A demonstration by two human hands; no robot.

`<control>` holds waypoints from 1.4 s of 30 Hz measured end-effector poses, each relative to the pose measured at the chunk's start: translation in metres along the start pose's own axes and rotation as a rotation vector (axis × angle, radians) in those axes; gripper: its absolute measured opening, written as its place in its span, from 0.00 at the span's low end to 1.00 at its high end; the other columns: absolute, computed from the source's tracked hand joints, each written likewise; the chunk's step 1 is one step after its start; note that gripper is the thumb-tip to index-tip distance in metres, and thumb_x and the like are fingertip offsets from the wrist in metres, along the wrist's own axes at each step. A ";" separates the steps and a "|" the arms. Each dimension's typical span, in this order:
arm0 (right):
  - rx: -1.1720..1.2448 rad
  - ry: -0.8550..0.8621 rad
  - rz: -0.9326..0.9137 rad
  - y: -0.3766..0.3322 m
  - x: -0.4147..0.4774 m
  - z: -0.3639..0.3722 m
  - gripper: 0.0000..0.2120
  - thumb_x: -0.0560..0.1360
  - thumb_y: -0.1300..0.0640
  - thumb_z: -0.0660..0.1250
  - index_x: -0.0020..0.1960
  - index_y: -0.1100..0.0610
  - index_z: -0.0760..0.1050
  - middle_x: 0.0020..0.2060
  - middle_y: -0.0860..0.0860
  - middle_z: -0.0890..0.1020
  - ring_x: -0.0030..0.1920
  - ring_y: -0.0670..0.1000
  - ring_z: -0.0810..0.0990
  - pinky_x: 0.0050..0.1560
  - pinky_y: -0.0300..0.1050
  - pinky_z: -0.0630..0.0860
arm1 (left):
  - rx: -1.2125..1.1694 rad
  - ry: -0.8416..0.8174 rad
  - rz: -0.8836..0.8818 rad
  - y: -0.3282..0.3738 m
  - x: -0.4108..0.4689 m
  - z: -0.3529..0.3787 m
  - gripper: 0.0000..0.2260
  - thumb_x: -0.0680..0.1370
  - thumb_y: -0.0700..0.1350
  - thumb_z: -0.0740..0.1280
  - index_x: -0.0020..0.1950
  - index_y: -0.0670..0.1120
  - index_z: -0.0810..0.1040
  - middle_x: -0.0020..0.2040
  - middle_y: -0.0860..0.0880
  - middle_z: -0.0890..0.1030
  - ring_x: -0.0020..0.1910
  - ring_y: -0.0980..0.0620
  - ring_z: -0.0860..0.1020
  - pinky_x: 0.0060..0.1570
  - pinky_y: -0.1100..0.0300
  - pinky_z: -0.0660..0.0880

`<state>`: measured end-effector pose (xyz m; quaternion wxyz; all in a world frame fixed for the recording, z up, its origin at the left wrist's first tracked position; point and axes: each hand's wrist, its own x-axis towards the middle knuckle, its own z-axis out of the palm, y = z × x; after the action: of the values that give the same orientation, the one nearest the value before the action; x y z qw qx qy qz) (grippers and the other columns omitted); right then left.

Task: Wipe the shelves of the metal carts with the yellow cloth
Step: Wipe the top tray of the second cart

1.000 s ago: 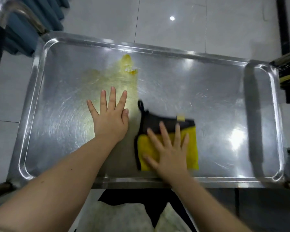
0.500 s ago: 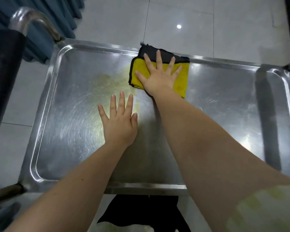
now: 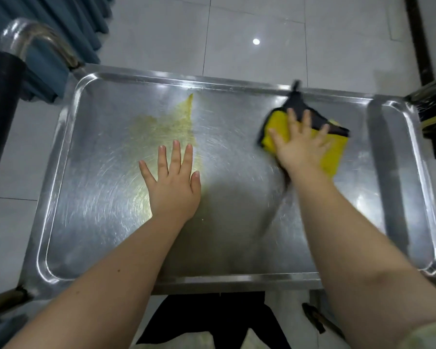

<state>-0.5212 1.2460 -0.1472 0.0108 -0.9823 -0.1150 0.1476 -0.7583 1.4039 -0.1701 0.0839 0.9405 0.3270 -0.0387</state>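
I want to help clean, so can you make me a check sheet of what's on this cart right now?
Surface: steel shelf, scratched, with a yellowish smear left of centre.
Job's things: cloth, yellow with black edging, flat on the shelf's far right part, blurred.
Clutter: nothing seen on the shelf.
Hands: left hand flat on the shelf at the smear's near edge; right hand pressing flat on the cloth.
Cables: nothing seen.
Surroundings: tiled floor, blue curtain far left, cart handle at left.
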 end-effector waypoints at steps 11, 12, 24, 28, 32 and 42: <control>-0.074 0.013 -0.158 0.092 -0.077 0.018 0.37 0.70 0.22 0.41 0.77 0.31 0.43 0.80 0.42 0.47 0.78 0.62 0.42 0.74 0.68 0.42 | -0.014 -0.052 -0.016 0.004 -0.001 -0.003 0.27 0.83 0.55 0.44 0.81 0.54 0.42 0.81 0.50 0.43 0.80 0.45 0.42 0.72 0.32 0.39; -0.044 -0.001 -0.028 0.116 -0.082 0.015 0.38 0.69 0.21 0.39 0.77 0.32 0.43 0.80 0.42 0.46 0.78 0.62 0.42 0.74 0.68 0.42 | -0.018 -0.052 -0.018 0.005 0.000 -0.003 0.27 0.83 0.55 0.44 0.81 0.54 0.41 0.81 0.50 0.43 0.80 0.44 0.42 0.72 0.32 0.38; -0.126 -0.011 -0.506 -0.003 -0.175 0.050 0.35 0.72 0.24 0.46 0.77 0.32 0.47 0.80 0.44 0.51 0.78 0.65 0.44 0.71 0.73 0.43 | -0.025 -0.135 -0.013 0.002 -0.001 -0.019 0.26 0.84 0.55 0.44 0.81 0.56 0.41 0.81 0.52 0.41 0.79 0.47 0.38 0.71 0.35 0.33; -0.015 -0.028 -0.086 0.087 -0.142 0.032 0.36 0.71 0.23 0.44 0.76 0.31 0.40 0.79 0.40 0.44 0.78 0.60 0.39 0.72 0.71 0.37 | -0.082 -0.211 0.028 0.002 0.001 -0.031 0.26 0.84 0.54 0.46 0.81 0.56 0.42 0.81 0.52 0.41 0.79 0.48 0.38 0.70 0.38 0.30; 0.055 -0.088 0.148 0.117 -0.129 0.015 0.37 0.70 0.22 0.41 0.77 0.32 0.40 0.79 0.42 0.43 0.78 0.62 0.39 0.71 0.73 0.39 | -0.104 -0.224 0.116 -0.037 -0.038 -0.033 0.25 0.84 0.55 0.47 0.81 0.55 0.46 0.81 0.51 0.44 0.80 0.47 0.42 0.74 0.39 0.36; -0.095 -0.004 -0.666 -0.040 -0.243 0.070 0.35 0.72 0.26 0.53 0.76 0.36 0.58 0.78 0.47 0.60 0.77 0.69 0.52 0.68 0.77 0.47 | 0.009 -0.139 0.033 -0.055 -0.062 -0.014 0.24 0.84 0.55 0.43 0.80 0.59 0.40 0.81 0.53 0.41 0.79 0.46 0.38 0.74 0.37 0.36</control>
<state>-0.7763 1.2281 -0.1422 0.0122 -0.8899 -0.4363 0.1324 -0.8411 1.4107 -0.1558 0.1027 0.9412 0.3047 -0.1042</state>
